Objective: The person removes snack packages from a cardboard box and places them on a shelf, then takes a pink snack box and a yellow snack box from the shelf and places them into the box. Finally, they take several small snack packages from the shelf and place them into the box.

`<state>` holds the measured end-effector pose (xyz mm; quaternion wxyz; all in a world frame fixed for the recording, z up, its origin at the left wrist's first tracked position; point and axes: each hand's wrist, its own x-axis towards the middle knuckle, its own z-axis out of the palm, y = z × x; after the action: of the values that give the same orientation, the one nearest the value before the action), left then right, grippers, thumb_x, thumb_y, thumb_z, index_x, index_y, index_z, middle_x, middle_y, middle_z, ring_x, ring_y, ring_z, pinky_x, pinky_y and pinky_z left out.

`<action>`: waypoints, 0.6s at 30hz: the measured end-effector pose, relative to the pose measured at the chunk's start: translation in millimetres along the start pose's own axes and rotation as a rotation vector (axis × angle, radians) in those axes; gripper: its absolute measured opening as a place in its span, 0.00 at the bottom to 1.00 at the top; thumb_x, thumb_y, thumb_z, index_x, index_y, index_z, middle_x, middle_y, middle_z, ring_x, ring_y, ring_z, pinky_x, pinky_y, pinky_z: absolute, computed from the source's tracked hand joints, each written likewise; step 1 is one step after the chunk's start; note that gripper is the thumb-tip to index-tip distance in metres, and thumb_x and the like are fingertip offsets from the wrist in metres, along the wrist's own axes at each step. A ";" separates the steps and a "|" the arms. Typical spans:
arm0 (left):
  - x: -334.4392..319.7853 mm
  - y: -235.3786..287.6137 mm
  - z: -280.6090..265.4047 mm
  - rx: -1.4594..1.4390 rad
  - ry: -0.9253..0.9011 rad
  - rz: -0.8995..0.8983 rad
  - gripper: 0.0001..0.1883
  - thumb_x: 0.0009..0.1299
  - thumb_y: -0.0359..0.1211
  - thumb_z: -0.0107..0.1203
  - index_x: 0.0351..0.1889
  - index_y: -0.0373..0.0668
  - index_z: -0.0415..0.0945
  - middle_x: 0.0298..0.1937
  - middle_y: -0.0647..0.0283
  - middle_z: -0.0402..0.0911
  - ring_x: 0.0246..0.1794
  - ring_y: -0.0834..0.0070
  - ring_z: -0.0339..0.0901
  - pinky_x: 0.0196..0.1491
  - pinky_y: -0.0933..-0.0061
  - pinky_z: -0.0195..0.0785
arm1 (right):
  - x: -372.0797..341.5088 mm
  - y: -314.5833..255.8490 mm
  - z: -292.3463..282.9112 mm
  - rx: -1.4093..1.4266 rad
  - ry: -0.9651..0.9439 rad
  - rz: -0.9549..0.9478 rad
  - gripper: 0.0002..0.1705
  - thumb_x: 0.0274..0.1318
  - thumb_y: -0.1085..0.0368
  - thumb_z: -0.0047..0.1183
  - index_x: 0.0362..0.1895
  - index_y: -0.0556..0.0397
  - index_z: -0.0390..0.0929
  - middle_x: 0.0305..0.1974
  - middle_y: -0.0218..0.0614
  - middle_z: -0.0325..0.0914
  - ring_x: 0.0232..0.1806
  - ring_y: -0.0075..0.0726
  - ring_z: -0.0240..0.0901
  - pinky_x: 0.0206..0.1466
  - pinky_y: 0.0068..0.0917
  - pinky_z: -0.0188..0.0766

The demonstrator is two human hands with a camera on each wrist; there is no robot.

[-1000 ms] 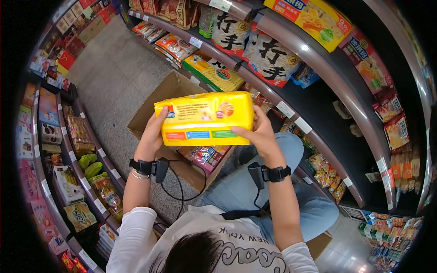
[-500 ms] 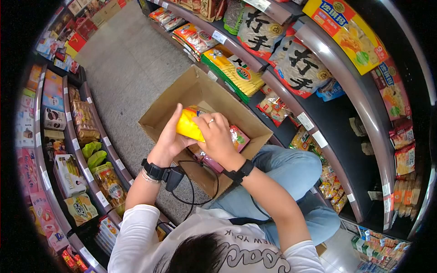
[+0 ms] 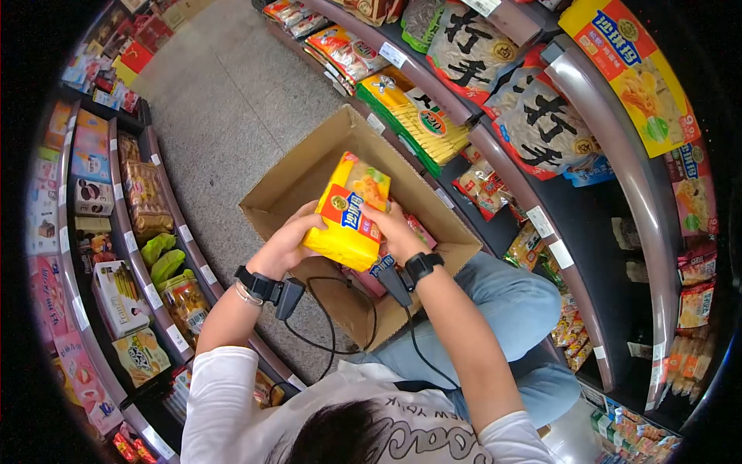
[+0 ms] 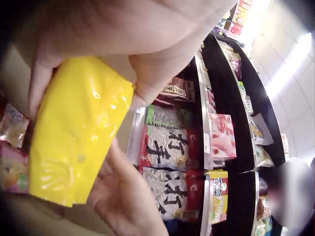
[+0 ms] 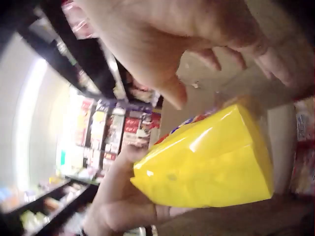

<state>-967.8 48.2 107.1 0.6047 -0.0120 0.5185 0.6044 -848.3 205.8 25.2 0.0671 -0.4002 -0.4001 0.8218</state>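
In the head view, a yellow sachima pack point(image 3: 340, 236) is tilted over the cardboard box point(image 3: 301, 166), its printed front facing up. My left hand point(image 3: 287, 243) grips the pack's near left side. The left wrist view shows that thumb and the fingers on either side of the yellow wrapper. My right hand point(image 3: 400, 236) is spread at the other side, its thumb overlapping the pack in the head view. From the right wrist view, the right thumb point(image 5: 174, 93) and fingers are held apart above the wrapper. Pink packs point(image 3: 420, 230) lie inside the box, partly hidden.
A curved shelf on the right bears noodle bags point(image 3: 417, 116), white bags with black lettering point(image 3: 541, 127) and another yellow sachima pack point(image 3: 634, 77). Shelves with snack boxes point(image 3: 122, 300) run along the left. Grey floor point(image 3: 209, 116) lies between. A cable point(image 3: 332, 325) hangs near the box.
The pack was held level in both hands, then turned end-on and lowered towards the box. Now its printed front faces up, and the right hand's fingers have spread from it.
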 end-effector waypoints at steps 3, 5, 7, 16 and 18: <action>5.4 7.6 2.4 0.041 -0.080 -0.044 0.31 0.60 0.28 0.50 0.64 0.43 0.57 0.53 0.59 0.74 0.51 0.67 0.76 0.52 0.63 0.72 | 5.8 -4.7 -6.9 0.316 -0.238 0.191 0.23 0.55 0.63 0.58 0.54 0.54 0.69 0.47 0.37 0.77 0.45 0.33 0.77 0.47 0.31 0.76; 13.8 4.1 -3.8 0.108 -0.063 -0.053 0.30 0.61 0.29 0.50 0.64 0.43 0.57 0.54 0.59 0.74 0.51 0.68 0.75 0.51 0.64 0.72 | 1.2 -5.9 -9.5 0.321 -0.216 0.166 0.23 0.55 0.63 0.58 0.54 0.52 0.69 0.47 0.36 0.77 0.46 0.33 0.77 0.49 0.32 0.76; 20.5 -4.2 -8.7 0.159 0.065 -0.081 0.30 0.63 0.31 0.50 0.65 0.43 0.56 0.54 0.60 0.74 0.51 0.68 0.76 0.51 0.64 0.72 | 0.0 -4.5 -10.5 0.334 -0.210 0.189 0.23 0.55 0.63 0.58 0.54 0.53 0.70 0.47 0.36 0.77 0.46 0.34 0.77 0.49 0.32 0.76; -18.6 -22.6 12.8 0.144 0.220 0.052 0.38 0.64 0.33 0.55 0.69 0.36 0.47 0.53 0.54 0.74 0.50 0.67 0.76 0.47 0.65 0.73 | -13.1 2.6 -12.2 0.354 -0.218 0.190 0.23 0.52 0.68 0.58 0.53 0.53 0.69 0.46 0.37 0.78 0.44 0.35 0.78 0.46 0.32 0.77; -30.3 -17.6 20.7 0.143 0.218 0.077 0.37 0.64 0.32 0.55 0.69 0.35 0.47 0.53 0.54 0.74 0.50 0.67 0.76 0.47 0.66 0.73 | -30.3 -10.7 -6.8 0.342 -0.218 0.116 0.21 0.53 0.68 0.57 0.53 0.53 0.69 0.46 0.37 0.78 0.44 0.35 0.78 0.46 0.32 0.77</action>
<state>-933.8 35.0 125.3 0.5206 -0.0145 0.6230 0.5836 -825.4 204.1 48.7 0.0431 -0.3139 -0.2359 0.9187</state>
